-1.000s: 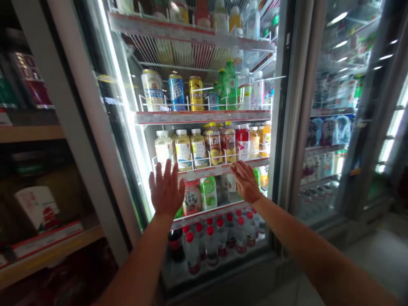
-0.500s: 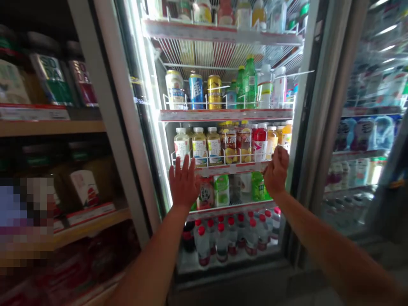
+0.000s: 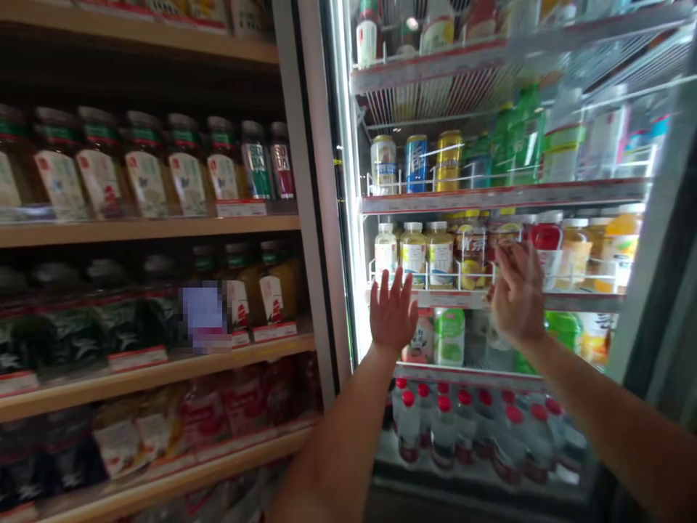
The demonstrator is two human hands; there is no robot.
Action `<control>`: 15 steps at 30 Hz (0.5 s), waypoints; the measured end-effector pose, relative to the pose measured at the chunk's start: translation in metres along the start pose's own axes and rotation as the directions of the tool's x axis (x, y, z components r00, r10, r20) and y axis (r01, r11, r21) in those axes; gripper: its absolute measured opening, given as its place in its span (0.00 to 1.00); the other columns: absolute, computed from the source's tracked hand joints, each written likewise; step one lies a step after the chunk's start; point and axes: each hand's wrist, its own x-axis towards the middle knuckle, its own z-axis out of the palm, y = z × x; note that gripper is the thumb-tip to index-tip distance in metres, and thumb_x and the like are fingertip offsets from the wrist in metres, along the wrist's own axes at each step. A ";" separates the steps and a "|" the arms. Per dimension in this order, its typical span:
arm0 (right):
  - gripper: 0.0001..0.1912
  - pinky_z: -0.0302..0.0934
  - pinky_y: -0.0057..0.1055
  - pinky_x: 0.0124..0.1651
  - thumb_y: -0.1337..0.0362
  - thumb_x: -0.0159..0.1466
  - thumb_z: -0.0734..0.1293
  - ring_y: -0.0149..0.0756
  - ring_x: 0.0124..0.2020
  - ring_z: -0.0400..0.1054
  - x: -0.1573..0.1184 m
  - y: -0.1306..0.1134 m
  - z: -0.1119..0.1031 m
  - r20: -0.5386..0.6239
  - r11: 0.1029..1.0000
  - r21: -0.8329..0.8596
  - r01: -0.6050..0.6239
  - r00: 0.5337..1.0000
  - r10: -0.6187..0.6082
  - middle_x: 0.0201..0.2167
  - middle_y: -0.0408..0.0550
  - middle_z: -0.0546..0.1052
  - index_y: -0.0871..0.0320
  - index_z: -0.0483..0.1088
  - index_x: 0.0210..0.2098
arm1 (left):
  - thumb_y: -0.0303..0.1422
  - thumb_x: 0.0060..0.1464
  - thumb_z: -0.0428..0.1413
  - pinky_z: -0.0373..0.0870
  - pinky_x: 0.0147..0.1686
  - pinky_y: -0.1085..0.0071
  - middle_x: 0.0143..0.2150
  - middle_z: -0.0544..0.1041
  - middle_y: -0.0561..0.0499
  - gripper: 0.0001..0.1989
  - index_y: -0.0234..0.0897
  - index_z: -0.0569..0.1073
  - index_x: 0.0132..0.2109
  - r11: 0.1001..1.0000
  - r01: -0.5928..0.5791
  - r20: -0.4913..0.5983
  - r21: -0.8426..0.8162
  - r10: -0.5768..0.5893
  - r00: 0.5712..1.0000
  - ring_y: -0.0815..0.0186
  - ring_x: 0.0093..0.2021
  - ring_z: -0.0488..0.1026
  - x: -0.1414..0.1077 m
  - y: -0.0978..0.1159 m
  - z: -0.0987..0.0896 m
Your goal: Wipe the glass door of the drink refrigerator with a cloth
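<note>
Forearms (image 3: 337, 428) extend from the bottom edge on my remote feed. Left hand (image 3: 392, 317), palm away, fingers spread, holds nothing visible; right hand (image 3: 517, 298) is blurred, fingers curled, and I cannot tell whether it grips anything. Beyond, on the lit shelf (image 3: 462, 299), pale bottles (image 3: 414, 254) stand upright behind a wire rail (image 3: 459, 274), presumably fitted to keep them from tipping out.

The right hand (image 3: 517, 298) is blurred and partly hides a yellow-capped bottle (image 3: 504, 230).
</note>
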 end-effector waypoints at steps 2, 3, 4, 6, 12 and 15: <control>0.31 0.54 0.52 0.72 0.70 0.71 0.59 0.49 0.73 0.52 0.012 -0.008 0.008 -0.002 0.999 -0.019 0.041 0.999 -0.041 0.67 0.54 0.68 0.50 0.57 0.72 | 0.34 0.68 0.49 0.44 0.75 0.49 0.74 0.58 0.42 0.29 0.33 0.57 0.73 1.000 0.003 0.010 0.000 -0.003 1.000 0.53 0.77 0.39 0.000 0.000 0.000; 0.32 0.53 0.52 0.72 0.71 0.70 0.59 0.48 0.73 0.53 0.009 -0.014 0.010 0.050 0.994 -0.014 0.110 0.993 -0.109 0.66 0.53 0.69 0.50 0.56 0.73 | 0.34 0.68 0.49 0.44 0.75 0.50 0.74 0.58 0.42 0.29 0.33 0.58 0.73 1.000 0.006 0.014 0.002 -0.007 1.000 0.54 0.77 0.39 -0.001 0.000 -0.001; 0.34 0.53 0.51 0.72 0.73 0.70 0.59 0.47 0.73 0.54 0.002 -0.020 0.010 0.129 0.979 0.013 0.201 0.971 -0.201 0.65 0.51 0.71 0.50 0.55 0.73 | 0.34 0.68 0.49 0.43 0.75 0.50 0.74 0.58 0.42 0.29 0.33 0.58 0.73 1.000 0.008 0.018 0.004 -0.008 1.000 0.54 0.77 0.39 -0.001 0.000 -0.001; 0.36 0.51 0.46 0.73 0.76 0.68 0.58 0.42 0.72 0.56 -0.019 -0.033 0.008 0.291 0.918 0.120 0.378 0.871 -0.397 0.64 0.46 0.72 0.49 0.55 0.73 | 0.34 0.68 0.50 0.43 0.75 0.50 0.74 0.58 0.42 0.29 0.33 0.59 0.72 1.000 0.008 0.027 0.004 -0.008 1.000 0.53 0.77 0.38 -0.002 0.000 -0.001; 0.35 0.47 0.45 0.75 0.78 0.66 0.57 0.40 0.71 0.58 -0.008 -0.039 0.007 0.409 0.857 0.163 0.488 0.757 -0.509 0.66 0.44 0.70 0.52 0.59 0.71 | 0.34 0.68 0.49 0.45 0.74 0.49 0.74 0.57 0.42 0.30 0.34 0.56 0.74 1.000 0.010 0.019 -0.020 -0.010 1.000 0.53 0.77 0.39 -0.001 -0.001 0.000; 0.32 0.50 0.47 0.73 0.74 0.68 0.60 0.42 0.71 0.58 0.028 -0.031 0.015 0.275 0.935 0.001 0.355 0.899 -0.342 0.66 0.47 0.71 0.52 0.60 0.70 | 0.34 0.68 0.49 0.45 0.74 0.49 0.74 0.58 0.42 0.30 0.34 0.56 0.74 1.000 0.008 0.011 -0.026 -0.007 1.000 0.53 0.77 0.39 -0.001 -0.001 0.000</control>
